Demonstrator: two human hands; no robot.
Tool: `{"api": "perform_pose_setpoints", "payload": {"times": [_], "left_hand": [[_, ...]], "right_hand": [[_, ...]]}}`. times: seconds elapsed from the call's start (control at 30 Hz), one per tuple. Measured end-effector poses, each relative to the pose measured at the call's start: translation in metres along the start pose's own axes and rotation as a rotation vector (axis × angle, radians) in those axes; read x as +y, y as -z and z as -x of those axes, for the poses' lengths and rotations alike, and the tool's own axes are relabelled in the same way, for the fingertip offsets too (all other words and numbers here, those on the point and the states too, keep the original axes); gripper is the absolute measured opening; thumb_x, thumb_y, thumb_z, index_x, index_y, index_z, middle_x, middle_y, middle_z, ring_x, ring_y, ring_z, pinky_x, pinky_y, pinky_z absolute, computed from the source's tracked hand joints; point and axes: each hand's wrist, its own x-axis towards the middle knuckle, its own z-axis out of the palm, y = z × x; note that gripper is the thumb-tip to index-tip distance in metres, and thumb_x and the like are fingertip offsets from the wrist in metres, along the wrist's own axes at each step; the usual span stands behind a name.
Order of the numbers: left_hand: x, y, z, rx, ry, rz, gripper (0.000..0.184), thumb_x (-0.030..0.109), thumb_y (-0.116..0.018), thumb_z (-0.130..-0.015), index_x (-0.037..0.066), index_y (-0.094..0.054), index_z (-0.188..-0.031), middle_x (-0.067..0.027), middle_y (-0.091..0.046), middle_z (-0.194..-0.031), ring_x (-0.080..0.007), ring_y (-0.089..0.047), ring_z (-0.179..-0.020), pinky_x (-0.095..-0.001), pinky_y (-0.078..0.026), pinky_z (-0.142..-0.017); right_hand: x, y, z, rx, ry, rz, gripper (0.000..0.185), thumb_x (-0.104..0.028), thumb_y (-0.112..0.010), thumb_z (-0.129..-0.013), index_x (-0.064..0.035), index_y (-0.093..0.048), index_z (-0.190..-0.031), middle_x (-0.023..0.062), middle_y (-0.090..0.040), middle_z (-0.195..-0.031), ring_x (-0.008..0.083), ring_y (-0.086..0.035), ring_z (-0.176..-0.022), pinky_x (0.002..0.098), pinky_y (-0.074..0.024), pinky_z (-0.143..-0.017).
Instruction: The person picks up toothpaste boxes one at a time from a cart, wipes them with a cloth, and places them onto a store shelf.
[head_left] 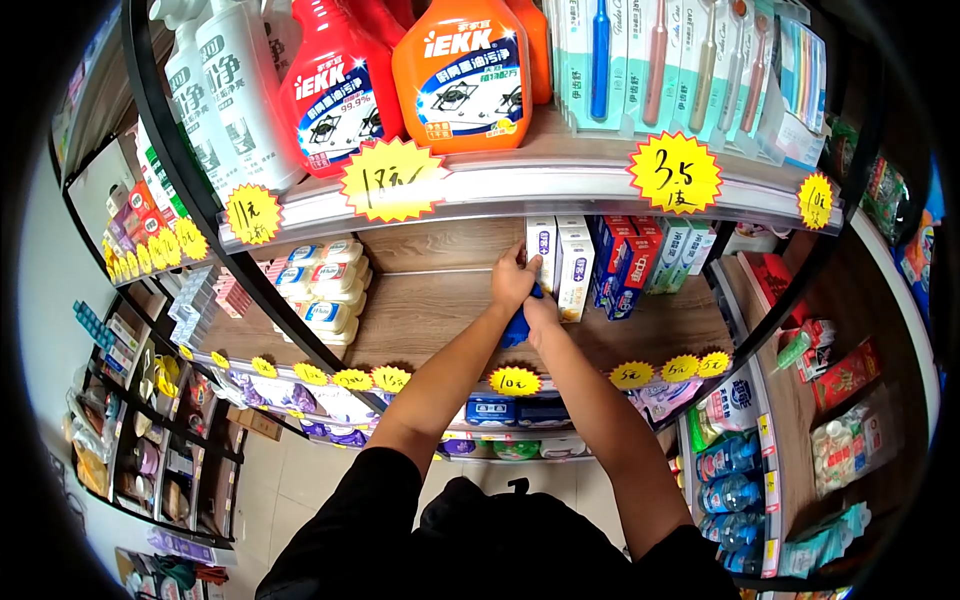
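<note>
Blue cloth (516,332) is located just left of the white boxes (574,272), below the left palm. It is grasped by the right hand (541,314); whether it is also gripped by the left hand (512,282) cannot be told.

A crumpled, deep-blue cloth (516,331), partly hidden, shows between and below the left hand (513,279) and right hand (542,314), over the brown wood-grain shelf (430,318). Tall white cardboard boxes with dark blue lettering (574,270) stand closed and upright just beside it, near the left hand's fingers.
</note>
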Motion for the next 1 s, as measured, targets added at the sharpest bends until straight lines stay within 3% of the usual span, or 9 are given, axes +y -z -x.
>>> {"api": "perform_pose_setpoints", "payload": {"times": [0.13,0.3,0.53,0.7,0.8,1.0], "left_hand": [[-0.017,-0.007,-0.004,0.061,-0.106,-0.053,0.045,0.02,-0.076,-0.087,0.002,-0.066,-0.127,-0.0191,-0.072,-0.102,-0.0283,-0.071,-0.091,-0.0389,-0.055,-0.082],[-0.006,-0.001,-0.002,-0.073,0.016,-0.018,0.041,0.018,-0.074,-0.09,0.003,-0.066,-0.128,-0.0188,-0.075,-0.101,-0.0238,-0.073,-0.088,-0.0356,-0.056,-0.081],[-0.012,-0.005,-0.005,-0.072,0.008,0.096,0.048,0.017,-0.075,-0.089,-0.001,-0.062,-0.131,-0.0169,-0.075,-0.107,-0.0223,-0.073,-0.093,-0.0333,-0.056,-0.086],[-0.011,-0.008,-0.001,-0.086,0.059,0.154,0.051,0.014,-0.077,-0.086,-0.006,-0.059,-0.13,-0.0188,-0.071,-0.12,-0.0269,-0.07,-0.11,-0.0366,-0.054,-0.092],[-0.02,-0.013,-0.004,-0.138,0.137,0.077,0.049,0.016,-0.077,-0.086,-0.007,-0.061,-0.127,-0.0201,-0.072,-0.119,-0.0288,-0.07,-0.109,-0.0373,-0.054,-0.093],[-0.022,-0.011,-0.009,-0.2,0.096,-0.035,0.052,0.02,-0.078,-0.086,-0.006,-0.061,-0.128,-0.0227,-0.072,-0.115,-0.0298,-0.072,-0.107,-0.0358,-0.054,-0.094]], "right_hand": [[0.004,0.0,-0.003,0.002,0.005,0.002,0.059,-0.023,-0.077,-0.089,0.0012,-0.054,-0.138,0.0127,-0.063,-0.13,0.0213,-0.063,-0.115,0.0351,-0.0518,-0.096],[0.013,0.006,-0.017,-0.064,-0.03,-0.015,0.055,-0.021,-0.071,-0.095,0.0018,-0.051,-0.141,0.0136,-0.065,-0.127,0.0224,-0.067,-0.106,0.0381,-0.0572,-0.087],[-0.005,0.003,-0.002,-0.1,-0.092,-0.071,0.053,-0.023,-0.072,-0.095,0.0022,-0.054,-0.137,0.0144,-0.066,-0.123,0.0233,-0.069,-0.102,0.0381,-0.0586,-0.083],[-0.01,-0.002,0.01,-0.014,-0.042,-0.004,0.061,-0.021,-0.073,-0.093,-0.0006,-0.047,-0.145,0.0134,-0.061,-0.133,0.0228,-0.065,-0.112,0.037,-0.055,-0.091],[-0.006,0.002,0.002,-0.048,-0.043,0.087,0.067,-0.03,-0.069,-0.097,-0.003,-0.042,-0.152,0.0122,-0.056,-0.141,0.0199,-0.06,-0.12,0.0349,-0.0508,-0.099],[-0.009,0.005,0.007,-0.107,-0.052,0.082,0.067,-0.027,-0.067,-0.098,-0.0064,-0.039,-0.155,0.0123,-0.054,-0.145,0.02,-0.057,-0.124,0.0353,-0.0501,-0.099]]}}
